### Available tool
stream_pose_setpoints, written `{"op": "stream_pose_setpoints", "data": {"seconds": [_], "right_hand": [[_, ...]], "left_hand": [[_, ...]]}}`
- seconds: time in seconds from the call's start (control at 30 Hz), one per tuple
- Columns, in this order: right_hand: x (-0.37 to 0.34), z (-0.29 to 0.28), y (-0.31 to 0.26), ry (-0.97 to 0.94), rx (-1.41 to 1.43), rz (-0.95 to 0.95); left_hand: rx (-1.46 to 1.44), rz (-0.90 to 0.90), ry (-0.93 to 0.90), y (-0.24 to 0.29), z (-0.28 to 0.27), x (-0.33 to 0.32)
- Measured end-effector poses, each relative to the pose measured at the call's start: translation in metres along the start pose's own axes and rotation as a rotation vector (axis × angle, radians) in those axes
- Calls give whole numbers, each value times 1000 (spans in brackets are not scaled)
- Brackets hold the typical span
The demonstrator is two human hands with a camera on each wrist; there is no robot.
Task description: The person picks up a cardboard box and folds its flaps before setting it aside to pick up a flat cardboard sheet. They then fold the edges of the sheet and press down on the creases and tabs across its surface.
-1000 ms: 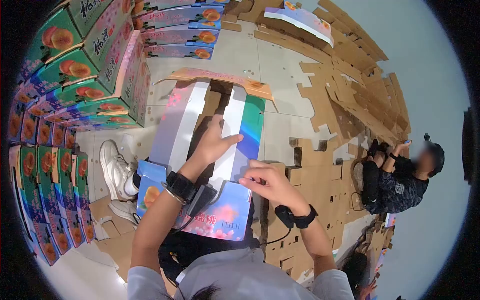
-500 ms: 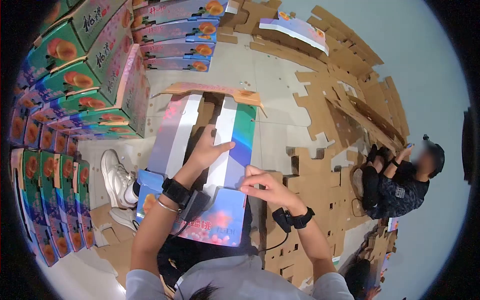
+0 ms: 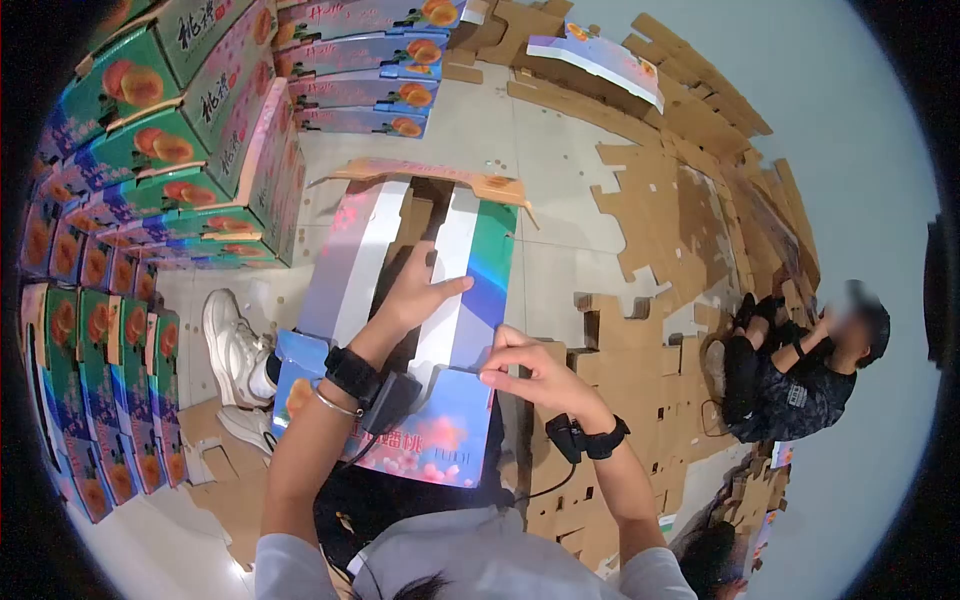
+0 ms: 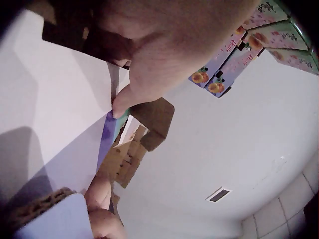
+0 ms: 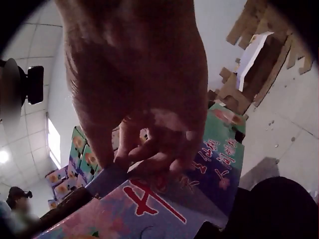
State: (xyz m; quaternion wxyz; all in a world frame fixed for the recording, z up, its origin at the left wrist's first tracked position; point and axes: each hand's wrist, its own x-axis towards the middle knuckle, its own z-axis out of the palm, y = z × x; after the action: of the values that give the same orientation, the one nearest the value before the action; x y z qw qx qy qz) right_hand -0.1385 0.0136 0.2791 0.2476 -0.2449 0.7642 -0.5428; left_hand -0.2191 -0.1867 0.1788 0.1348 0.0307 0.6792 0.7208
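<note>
A printed peach carton (image 3: 345,270) with white inner strips and a long middle slot lies over the person's lap. The left hand (image 3: 415,295) grips the strip right of the slot: its fingers dip into the slot, partly hidden, and its thumb reaches across to the strip's outer edge. At the near right corner, the right hand (image 3: 540,370) pinches the carton's edge beside the blue end flap (image 3: 430,430). Its curled fingers show close to the red lettering in the right wrist view. An orange-brown end flap (image 3: 430,178) stands out at the far end.
Stacked peach cartons (image 3: 150,150) rise at the left, with more cartons (image 3: 360,90) behind. Flat brown cardboard sheets (image 3: 630,370) cover the floor at the right. A seated person (image 3: 800,380) is there too. A white shoe (image 3: 232,345) stands left of the carton.
The right hand's fingers have drawn together at the carton's corner, while the left hand keeps its place. At the right, the seated person's raised cardboard sheet has swung away toward the wall.
</note>
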Motion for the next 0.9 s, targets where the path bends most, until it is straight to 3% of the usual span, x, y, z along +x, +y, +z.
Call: {"op": "stream_pose_setpoints", "data": {"seconds": [0.07, 0.13, 0.27, 0.37, 0.47, 0.53, 0.63, 0.77, 0.9], "right_hand": [[2, 1, -1, 24, -10, 7], [3, -1, 0, 3, 25, 57], [3, 1, -6, -9, 53, 94], [2, 1, -6, -15, 53, 101], [2, 3, -2, -23, 46, 99], [3, 12, 4, 75, 64, 29], [1, 23, 4, 203, 156, 78], [-4, 38, -4, 337, 81, 6], [-4, 49, -5, 457, 172, 169]], "left_hand": [[52, 14, 2, -1, -1, 0], [-189, -21, 3, 6, 0, -4], [-197, -68, 4, 13, -1, -6], [-144, -60, 24, 4, -1, -5], [154, 2, 49, -15, -4, 3], [120, 25, 39, -11, -7, 3], [85, -7, 23, -3, -9, 3], [13, -20, 30, -3, -6, 4], [111, -43, 20, 6, 2, -4]]}}
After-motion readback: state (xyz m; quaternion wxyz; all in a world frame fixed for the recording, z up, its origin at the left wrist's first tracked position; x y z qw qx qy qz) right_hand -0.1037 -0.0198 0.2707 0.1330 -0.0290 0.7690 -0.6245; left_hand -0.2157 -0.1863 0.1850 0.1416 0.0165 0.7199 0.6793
